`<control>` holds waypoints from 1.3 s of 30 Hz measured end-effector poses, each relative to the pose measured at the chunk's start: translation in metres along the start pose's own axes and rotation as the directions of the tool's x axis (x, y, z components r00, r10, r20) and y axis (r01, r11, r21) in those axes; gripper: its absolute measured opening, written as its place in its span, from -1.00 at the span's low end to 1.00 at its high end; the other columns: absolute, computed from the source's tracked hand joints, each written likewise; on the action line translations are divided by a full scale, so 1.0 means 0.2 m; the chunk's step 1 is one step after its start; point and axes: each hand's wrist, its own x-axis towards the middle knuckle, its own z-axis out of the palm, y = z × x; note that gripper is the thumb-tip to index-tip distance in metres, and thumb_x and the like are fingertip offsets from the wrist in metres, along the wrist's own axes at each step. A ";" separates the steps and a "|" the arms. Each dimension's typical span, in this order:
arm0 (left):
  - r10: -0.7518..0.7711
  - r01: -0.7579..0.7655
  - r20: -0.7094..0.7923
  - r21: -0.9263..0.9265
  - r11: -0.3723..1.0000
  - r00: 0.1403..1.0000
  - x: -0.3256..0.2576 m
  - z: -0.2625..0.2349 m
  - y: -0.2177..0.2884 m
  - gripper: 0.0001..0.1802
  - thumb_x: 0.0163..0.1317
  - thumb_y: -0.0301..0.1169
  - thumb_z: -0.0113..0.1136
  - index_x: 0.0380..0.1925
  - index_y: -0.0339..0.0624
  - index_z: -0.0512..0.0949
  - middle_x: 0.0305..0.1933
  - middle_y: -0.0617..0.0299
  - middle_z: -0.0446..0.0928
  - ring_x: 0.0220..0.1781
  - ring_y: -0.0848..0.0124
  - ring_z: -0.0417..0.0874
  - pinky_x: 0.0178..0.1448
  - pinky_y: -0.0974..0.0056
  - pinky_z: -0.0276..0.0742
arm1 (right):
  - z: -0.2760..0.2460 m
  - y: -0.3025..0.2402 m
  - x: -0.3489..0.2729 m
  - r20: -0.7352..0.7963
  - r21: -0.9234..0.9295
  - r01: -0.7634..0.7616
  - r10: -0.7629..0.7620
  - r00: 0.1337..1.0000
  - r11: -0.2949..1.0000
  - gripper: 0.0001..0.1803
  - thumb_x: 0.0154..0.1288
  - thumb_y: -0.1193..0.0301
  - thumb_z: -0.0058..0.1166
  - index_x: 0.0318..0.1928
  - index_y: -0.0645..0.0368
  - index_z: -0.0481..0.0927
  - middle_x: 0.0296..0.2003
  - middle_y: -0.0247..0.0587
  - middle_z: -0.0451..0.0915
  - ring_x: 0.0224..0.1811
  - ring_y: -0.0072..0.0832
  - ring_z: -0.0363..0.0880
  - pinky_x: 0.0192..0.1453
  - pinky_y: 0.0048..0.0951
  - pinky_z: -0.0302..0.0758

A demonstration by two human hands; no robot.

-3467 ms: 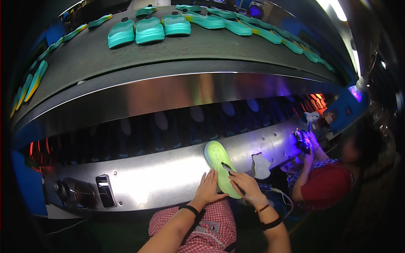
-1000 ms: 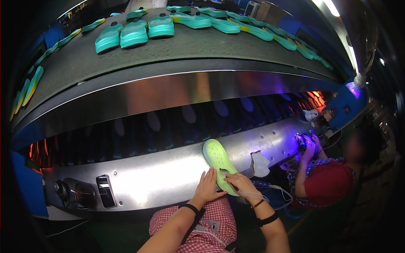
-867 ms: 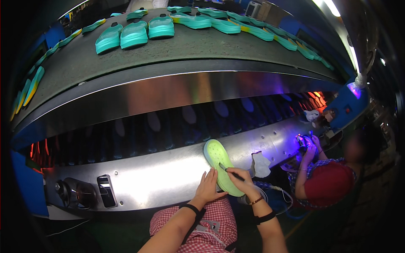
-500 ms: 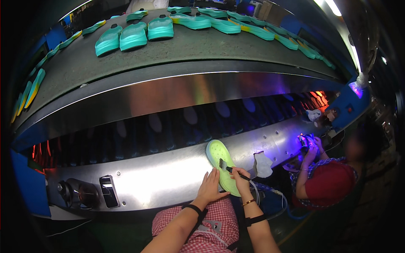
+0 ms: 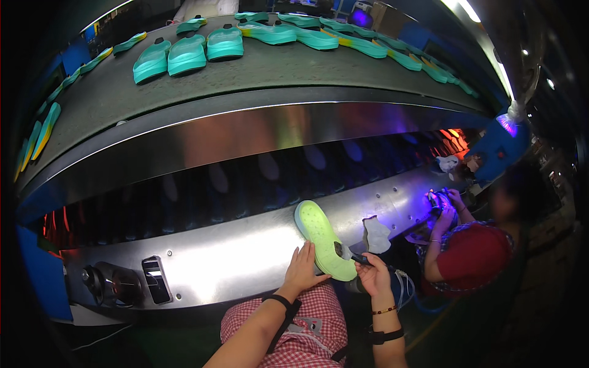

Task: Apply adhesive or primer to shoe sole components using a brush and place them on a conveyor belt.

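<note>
A pale yellow-green shoe sole (image 5: 323, 232) lies slantwise on the metal ledge, its near end reaching past the front edge. Against its left side rests my left hand (image 5: 300, 270), fingers stretched out and thumb spread along the near edge. My right hand (image 5: 374, 275) is closed round the dark handle of a brush (image 5: 352, 254), from which a pale hose seems to run down. The dark bristles touch the sole's right side, toward its near half.
A phone (image 5: 157, 280) and a dark round device (image 5: 113, 284) sit left on the ledge. A white cloth (image 5: 377, 235) lies right of the sole. Beyond, turquoise soles (image 5: 187, 56) cover a conveyor belt (image 5: 264, 76). A co-worker in red (image 5: 472, 254) works at the right.
My right hand has moved the brush right and toward me, from the sole's middle to its right edge. My left hand still rests on the sole. The whole view has shifted slightly.
</note>
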 end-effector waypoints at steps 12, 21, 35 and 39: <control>-0.014 0.014 -0.081 -0.005 1.000 0.997 0.00 0.05 0.01 0.07 -0.03 0.23 0.04 0.21 -0.50 0.02 0.29 -0.24 0.04 0.37 0.06 0.03 0.39 0.04 -0.12 | 0.03 0.33 0.42 0.181 -0.685 0.403 -0.394 0.901 0.607 -0.77 0.22 0.43 0.03 -0.19 0.35 0.55 -0.32 -0.25 0.59 -0.27 -0.59 0.54 -0.17 -0.61 0.45; -0.034 0.036 -0.047 0.044 0.998 0.998 0.03 0.05 0.01 0.00 0.00 0.20 0.01 0.23 -0.39 0.04 0.31 -0.23 0.01 0.37 0.06 0.03 0.39 0.03 -0.15 | 0.04 0.39 0.45 0.554 -0.744 0.666 -0.506 0.661 0.054 -0.81 0.08 0.56 0.05 -0.24 0.32 0.56 -0.25 0.04 0.58 -0.20 -0.17 0.59 -0.09 -0.39 0.50; -0.038 0.039 -0.015 0.061 0.997 0.999 0.03 0.08 0.01 0.01 -0.04 0.11 0.13 0.22 -0.44 0.04 0.32 -0.23 -0.01 0.35 0.05 0.07 0.39 0.03 -0.13 | -0.02 0.33 0.32 0.795 -0.591 0.764 -0.346 0.498 -0.257 -0.78 -0.06 0.58 0.12 -0.30 0.32 0.55 -0.29 0.07 0.58 -0.28 -0.16 0.59 -0.17 -0.37 0.54; -0.011 0.015 -0.044 0.093 0.996 0.999 0.04 0.09 0.00 0.03 -0.05 0.12 0.14 0.22 -0.46 0.02 0.31 -0.24 0.00 0.35 0.04 0.06 0.38 0.02 -0.11 | -0.05 0.24 0.21 0.762 -0.628 0.751 -0.360 0.539 -0.205 -0.79 -0.05 0.56 0.12 -0.31 0.34 0.55 -0.30 0.08 0.58 -0.30 -0.17 0.59 -0.17 -0.39 0.53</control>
